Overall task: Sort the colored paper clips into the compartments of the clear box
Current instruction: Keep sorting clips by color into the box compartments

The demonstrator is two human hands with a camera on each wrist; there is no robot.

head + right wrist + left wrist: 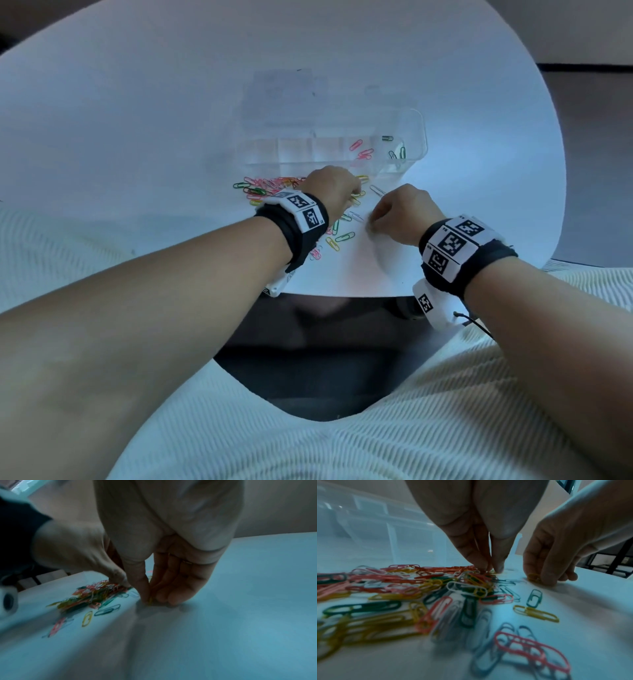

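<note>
A heap of coloured paper clips lies on the white table, just in front of the clear box. My left hand reaches down into the heap's right end, thumb and fingertip pinching a red clip. To its right, my right hand is down on the table and pinches a yellow clip against the surface. In the box, pink clips lie in one compartment and green clips in the rightmost one. The other compartments look bare.
Loose clips lie scattered between my hands and toward the near table edge, among them a green one and a yellow one. A silver clip lies by the box. The table's front edge is close behind my wrists.
</note>
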